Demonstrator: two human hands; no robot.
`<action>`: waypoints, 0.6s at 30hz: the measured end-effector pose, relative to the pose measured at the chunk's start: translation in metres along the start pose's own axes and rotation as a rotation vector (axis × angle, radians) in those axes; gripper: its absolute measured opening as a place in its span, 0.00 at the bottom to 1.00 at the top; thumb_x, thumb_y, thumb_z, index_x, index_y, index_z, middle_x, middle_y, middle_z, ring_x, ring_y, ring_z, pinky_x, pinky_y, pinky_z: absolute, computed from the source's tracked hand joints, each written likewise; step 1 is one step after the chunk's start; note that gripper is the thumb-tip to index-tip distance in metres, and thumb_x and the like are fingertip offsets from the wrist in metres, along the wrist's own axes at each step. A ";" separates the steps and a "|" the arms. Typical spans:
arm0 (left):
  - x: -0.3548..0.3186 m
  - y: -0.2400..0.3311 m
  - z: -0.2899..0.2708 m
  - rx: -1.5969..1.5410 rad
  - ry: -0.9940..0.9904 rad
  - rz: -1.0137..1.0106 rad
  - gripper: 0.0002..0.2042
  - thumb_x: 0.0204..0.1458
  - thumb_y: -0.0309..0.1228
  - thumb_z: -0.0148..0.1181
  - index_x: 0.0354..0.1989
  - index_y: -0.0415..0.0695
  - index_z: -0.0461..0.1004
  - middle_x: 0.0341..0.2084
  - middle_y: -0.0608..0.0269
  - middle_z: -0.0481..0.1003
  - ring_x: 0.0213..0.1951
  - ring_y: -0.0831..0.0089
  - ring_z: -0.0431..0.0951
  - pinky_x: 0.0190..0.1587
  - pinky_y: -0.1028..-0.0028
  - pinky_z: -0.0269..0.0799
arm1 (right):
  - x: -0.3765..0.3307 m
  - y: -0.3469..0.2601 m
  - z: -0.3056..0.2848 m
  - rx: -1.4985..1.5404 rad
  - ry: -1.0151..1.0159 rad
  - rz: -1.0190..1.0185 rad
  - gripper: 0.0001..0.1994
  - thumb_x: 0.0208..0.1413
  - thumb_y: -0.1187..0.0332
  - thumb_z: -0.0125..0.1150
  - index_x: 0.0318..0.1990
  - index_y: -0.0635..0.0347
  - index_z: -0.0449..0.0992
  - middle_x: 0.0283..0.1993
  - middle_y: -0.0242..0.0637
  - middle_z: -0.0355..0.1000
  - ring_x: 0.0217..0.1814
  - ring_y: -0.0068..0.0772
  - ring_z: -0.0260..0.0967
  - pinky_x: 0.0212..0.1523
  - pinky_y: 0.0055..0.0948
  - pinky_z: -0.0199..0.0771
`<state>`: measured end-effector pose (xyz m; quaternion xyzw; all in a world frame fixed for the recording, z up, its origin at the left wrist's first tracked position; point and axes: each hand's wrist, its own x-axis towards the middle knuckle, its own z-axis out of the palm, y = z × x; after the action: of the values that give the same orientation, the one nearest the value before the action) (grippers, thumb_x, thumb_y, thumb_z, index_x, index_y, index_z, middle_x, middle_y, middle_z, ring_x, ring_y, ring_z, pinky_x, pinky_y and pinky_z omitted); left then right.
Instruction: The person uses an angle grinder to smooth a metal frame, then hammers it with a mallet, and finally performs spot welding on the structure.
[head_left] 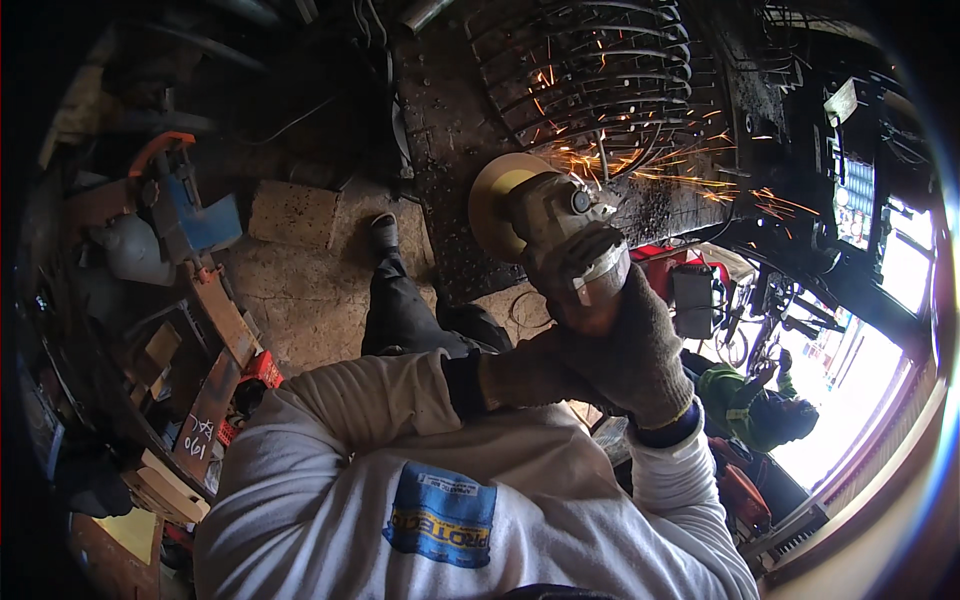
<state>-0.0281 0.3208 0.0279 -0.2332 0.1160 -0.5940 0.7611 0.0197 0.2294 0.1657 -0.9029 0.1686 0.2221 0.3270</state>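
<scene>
- We had the angle grinder (565, 235) up in both gloved hands, well out from the chest, probably so the sparks flew away from us and not into our white sweatshirt (400, 480).
- Our right hand (635, 355) was wrapped tight around the rear of the grinder body, fingers fully curled, no gap showing. That looked like the main steering grip.
- Our left hand (530, 370) sat just beside and under the right one, closed as well, bracing the same body from below. Two hands on it made sense to us, since a spinning disc kicks.
- The yellowish disc (497, 195) sat at the far end from our hands, tilted on edge toward the work, so only its rim would bite.
- Just beyond the disc was a dark metal grille of curved bars (590, 75), and orange sparks (700, 175) sprayed off to the right of our hands, away from us.
- Below our hands we could see our dark trouser leg and shoe (384, 232) planted on the concrete floor (300, 290), a wide stance for balance, we'd guess.
- Far off to the left of our hands was a cluttered bench with an orange and blue tool (180, 190).
- Down to the right, well apart from us, another person in a green jacket (745, 400) was crouched.
</scene>
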 end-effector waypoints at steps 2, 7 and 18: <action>0.001 0.000 0.002 -0.041 0.004 0.015 0.27 0.71 0.36 0.46 0.73 0.39 0.50 0.67 0.46 0.63 0.65 0.61 0.71 0.69 0.65 0.70 | 0.001 0.000 0.000 0.012 -0.007 0.002 0.36 0.45 0.62 0.78 0.60 0.64 0.66 0.49 0.51 0.77 0.52 0.53 0.79 0.49 0.45 0.80; -0.002 0.005 0.014 0.177 0.156 -0.051 0.29 0.73 0.41 0.38 0.76 0.41 0.42 0.72 0.47 0.55 0.70 0.60 0.65 0.73 0.64 0.63 | 0.003 -0.005 -0.003 0.010 -0.023 0.058 0.35 0.42 0.67 0.79 0.60 0.61 0.70 0.52 0.44 0.79 0.54 0.38 0.79 0.54 0.38 0.79; -0.002 0.005 -0.008 0.296 -0.073 -0.025 0.30 0.72 0.38 0.41 0.76 0.42 0.41 0.73 0.50 0.54 0.71 0.61 0.62 0.75 0.61 0.60 | 0.004 0.002 -0.005 -0.041 -0.051 0.004 0.39 0.43 0.63 0.78 0.63 0.63 0.64 0.51 0.51 0.77 0.53 0.52 0.79 0.50 0.44 0.80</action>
<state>-0.0279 0.3218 0.0181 -0.1414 -0.0036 -0.6053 0.7834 0.0239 0.2235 0.1658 -0.9032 0.1573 0.2491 0.3120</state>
